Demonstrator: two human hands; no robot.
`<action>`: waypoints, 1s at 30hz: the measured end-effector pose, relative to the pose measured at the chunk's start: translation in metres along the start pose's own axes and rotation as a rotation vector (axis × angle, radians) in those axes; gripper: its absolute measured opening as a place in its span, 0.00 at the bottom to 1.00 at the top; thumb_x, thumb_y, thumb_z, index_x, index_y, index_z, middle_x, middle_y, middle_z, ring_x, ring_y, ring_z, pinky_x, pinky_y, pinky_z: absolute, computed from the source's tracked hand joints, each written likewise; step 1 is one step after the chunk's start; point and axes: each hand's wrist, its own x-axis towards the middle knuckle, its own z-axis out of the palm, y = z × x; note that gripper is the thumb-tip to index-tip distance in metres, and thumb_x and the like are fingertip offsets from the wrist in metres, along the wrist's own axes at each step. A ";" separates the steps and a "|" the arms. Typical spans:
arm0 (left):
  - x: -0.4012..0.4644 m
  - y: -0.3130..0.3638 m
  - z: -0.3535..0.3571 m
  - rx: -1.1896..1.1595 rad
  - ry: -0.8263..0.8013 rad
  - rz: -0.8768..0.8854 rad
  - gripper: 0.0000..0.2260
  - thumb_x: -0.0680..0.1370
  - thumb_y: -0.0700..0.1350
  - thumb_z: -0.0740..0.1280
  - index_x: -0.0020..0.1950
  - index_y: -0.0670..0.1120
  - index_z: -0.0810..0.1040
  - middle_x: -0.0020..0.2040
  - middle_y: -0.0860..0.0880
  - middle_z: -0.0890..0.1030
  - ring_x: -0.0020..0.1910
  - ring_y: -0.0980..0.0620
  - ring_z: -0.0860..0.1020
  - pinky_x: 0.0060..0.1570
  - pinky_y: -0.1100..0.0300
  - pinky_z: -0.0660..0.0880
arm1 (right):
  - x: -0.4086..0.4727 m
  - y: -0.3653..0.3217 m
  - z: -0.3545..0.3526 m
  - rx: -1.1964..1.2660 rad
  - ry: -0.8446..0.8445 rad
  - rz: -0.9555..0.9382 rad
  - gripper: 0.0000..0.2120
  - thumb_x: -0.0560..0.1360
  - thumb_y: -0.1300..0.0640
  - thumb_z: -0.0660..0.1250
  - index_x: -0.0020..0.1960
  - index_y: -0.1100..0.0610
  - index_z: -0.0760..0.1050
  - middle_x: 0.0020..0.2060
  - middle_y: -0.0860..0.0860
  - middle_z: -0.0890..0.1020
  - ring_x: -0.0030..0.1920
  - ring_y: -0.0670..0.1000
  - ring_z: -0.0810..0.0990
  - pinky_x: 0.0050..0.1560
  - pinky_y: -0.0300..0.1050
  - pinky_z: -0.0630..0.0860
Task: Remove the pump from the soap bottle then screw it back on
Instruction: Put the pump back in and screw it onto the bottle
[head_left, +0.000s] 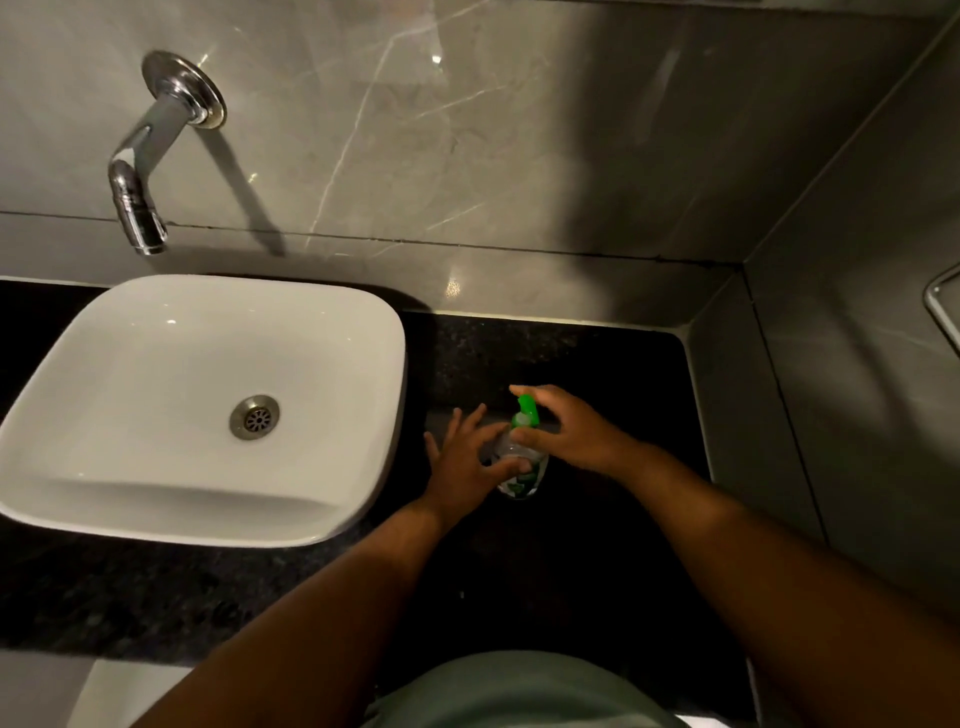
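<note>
A clear soap bottle (519, 483) with a green pump (525, 408) stands upright on the black counter (597, 545), just right of the sink. My left hand (467, 457) steadies the bottle's body from the left; the thumb wraps its front while the other fingers are spread. My right hand (566, 431) comes in from the right, its fingers curled around the pump's collar and its forefinger reaching over the pump head. The bottle's neck is hidden by my fingers.
A white basin (104, 493) sits on the counter to the left, with a chrome wall tap (140, 182) above it. Grey marble walls close the back and right side. A metal-edged fixture (943, 306) juts from the right wall.
</note>
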 end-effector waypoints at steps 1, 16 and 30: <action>0.002 -0.001 0.000 -0.016 -0.013 -0.002 0.29 0.63 0.74 0.64 0.63 0.70 0.68 0.77 0.54 0.59 0.75 0.53 0.45 0.65 0.38 0.30 | 0.005 -0.001 -0.006 -0.039 -0.084 -0.028 0.28 0.71 0.45 0.72 0.68 0.50 0.71 0.65 0.48 0.74 0.64 0.42 0.71 0.63 0.32 0.66; -0.002 0.006 0.011 0.065 0.227 0.001 0.26 0.62 0.72 0.64 0.57 0.63 0.77 0.72 0.54 0.66 0.75 0.51 0.49 0.65 0.36 0.32 | -0.006 0.000 0.035 -0.050 0.345 0.054 0.16 0.71 0.49 0.71 0.56 0.53 0.81 0.58 0.54 0.83 0.64 0.52 0.76 0.73 0.55 0.54; -0.002 0.018 -0.003 -0.032 0.121 0.043 0.24 0.66 0.57 0.75 0.61 0.56 0.78 0.76 0.50 0.58 0.76 0.48 0.45 0.68 0.36 0.35 | -0.057 -0.011 0.021 0.160 0.267 0.167 0.28 0.69 0.52 0.75 0.66 0.53 0.72 0.58 0.47 0.80 0.57 0.43 0.78 0.57 0.33 0.74</action>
